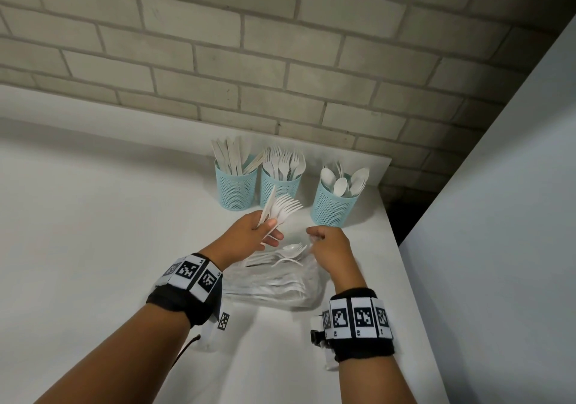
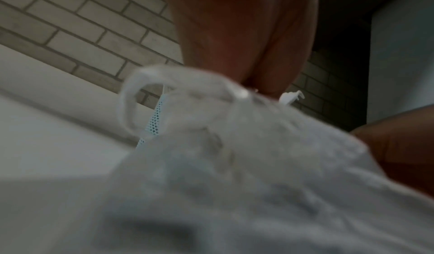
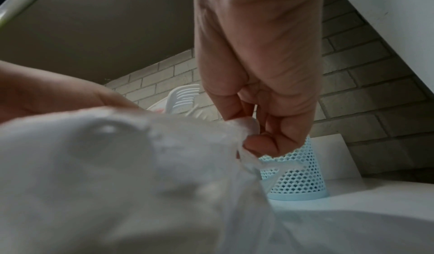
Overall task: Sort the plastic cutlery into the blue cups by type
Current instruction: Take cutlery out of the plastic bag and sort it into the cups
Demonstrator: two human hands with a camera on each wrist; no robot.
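Three blue mesh cups stand by the brick wall: the left cup (image 1: 235,190) holds knives, the middle cup (image 1: 280,187) forks, the right cup (image 1: 333,209) spoons. My left hand (image 1: 258,232) grips a bunch of white forks (image 1: 285,209) with a knife among them, just in front of the middle cup. My right hand (image 1: 324,243) pinches the edge of a clear plastic bag (image 1: 280,285) that lies on the counter with more white cutlery (image 1: 280,255) spilling from its mouth. The right wrist view shows the fingers (image 3: 258,143) pinching the bag film (image 3: 244,126), with the right cup (image 3: 297,176) behind.
A white counter (image 1: 109,232) runs under everything, its right edge close beside the spoon cup. A white panel (image 1: 498,216) rises at the right, with a dark gap beside the counter. The brick wall (image 1: 249,60) backs the cups.
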